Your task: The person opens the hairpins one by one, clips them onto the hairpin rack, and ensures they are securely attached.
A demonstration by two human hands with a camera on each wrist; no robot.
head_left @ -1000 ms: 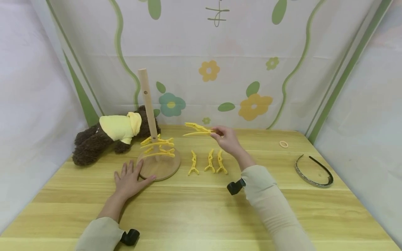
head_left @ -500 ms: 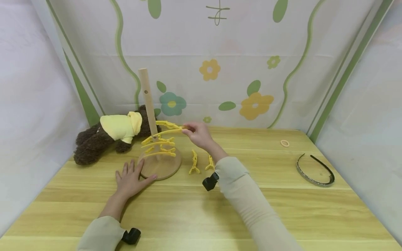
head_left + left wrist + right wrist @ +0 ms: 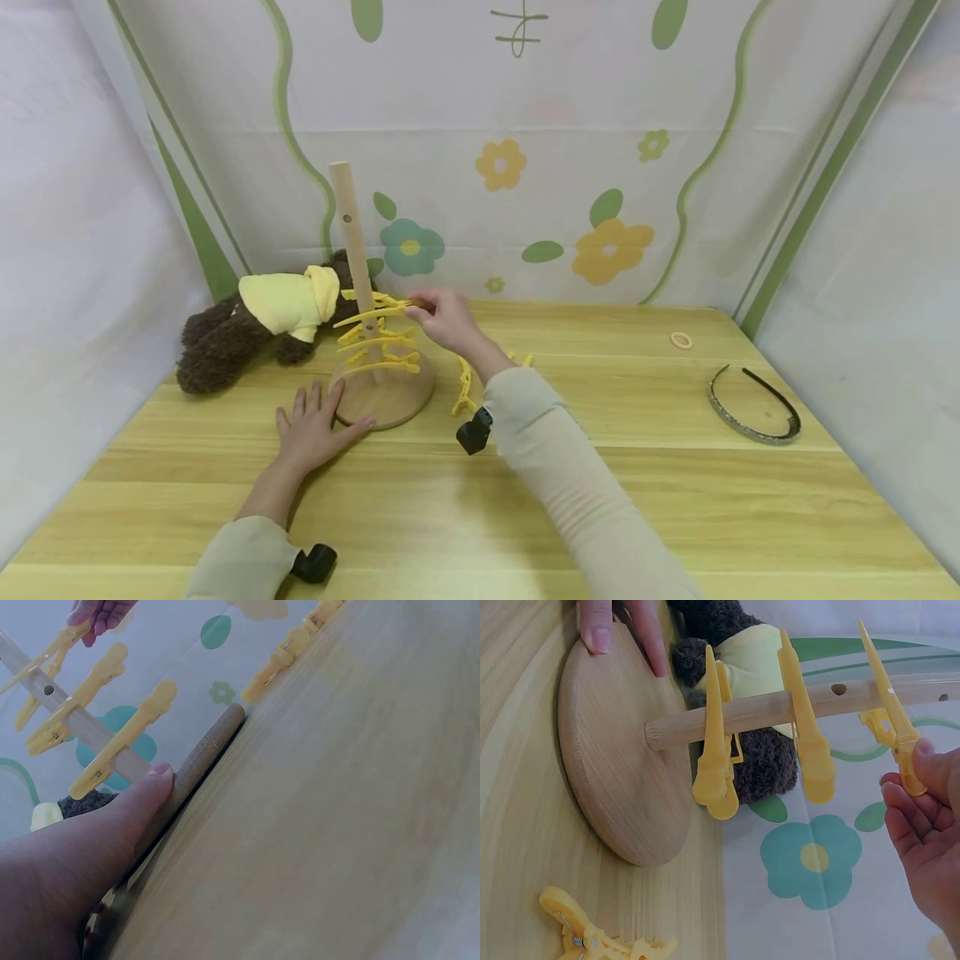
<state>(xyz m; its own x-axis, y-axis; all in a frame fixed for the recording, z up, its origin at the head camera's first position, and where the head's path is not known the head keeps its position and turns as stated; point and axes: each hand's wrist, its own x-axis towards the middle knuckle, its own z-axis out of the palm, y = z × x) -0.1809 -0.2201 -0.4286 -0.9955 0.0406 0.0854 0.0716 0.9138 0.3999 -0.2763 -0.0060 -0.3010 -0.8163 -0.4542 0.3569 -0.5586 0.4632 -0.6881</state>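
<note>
A wooden post (image 3: 351, 242) rises from a round wooden base (image 3: 384, 406). Two yellow hair clips (image 3: 714, 735) grip its lower part, one above the other. My right hand (image 3: 448, 322) pinches the tail of a third yellow hair clip (image 3: 889, 697), whose parted jaws straddle the post above the other two. My left hand (image 3: 310, 429) lies spread on the table, with its thumb (image 3: 154, 787) and a fingertip touching the base's edge. On the table, another hair clip (image 3: 464, 390) lies right of the base, and more are partly hidden behind my right forearm.
A dark brown plush toy (image 3: 217, 342) in a yellow hoodie lies behind and left of the stand. At the right are a small pale ring (image 3: 680, 340) and a black headband (image 3: 753, 433) with a glittery front. A printed cloth (image 3: 465, 100) hangs behind the table.
My right hand has moved left with its hair clip, from beside the post to around it. The forearm now covers some clips on the table. My left hand stays at the base.
</note>
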